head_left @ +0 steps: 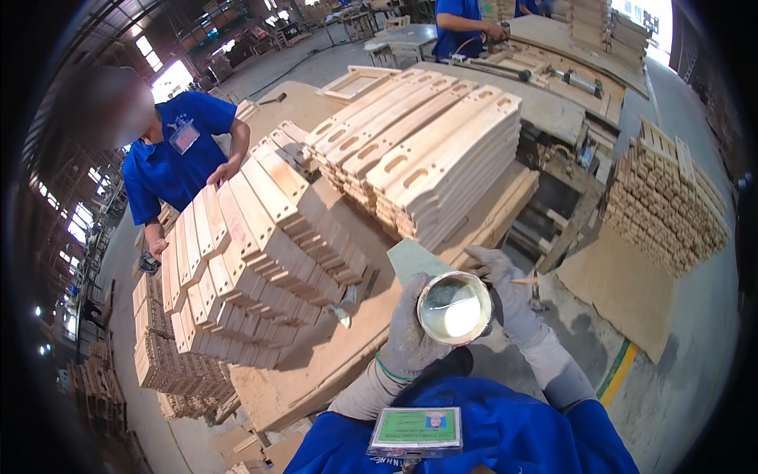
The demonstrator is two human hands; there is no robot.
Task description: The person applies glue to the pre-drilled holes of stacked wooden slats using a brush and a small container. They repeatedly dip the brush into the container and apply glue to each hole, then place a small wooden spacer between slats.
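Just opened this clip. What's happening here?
The wearer's gloved left hand holds an open can with pale liquid in it. A thin wooden stick shows at the gloved right hand; its other end cannot be made out. Ahead, slotted wooden boards stand stacked. To the left, a co-worker in blue has both hands at another stack of wooden pieces.

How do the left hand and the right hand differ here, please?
The left hand grips an open can, while the right hand is beside it, with a thin wooden stick at its fingers. The left hand has a green band at its wrist; none shows on the right hand. Both wear greyish gloves.
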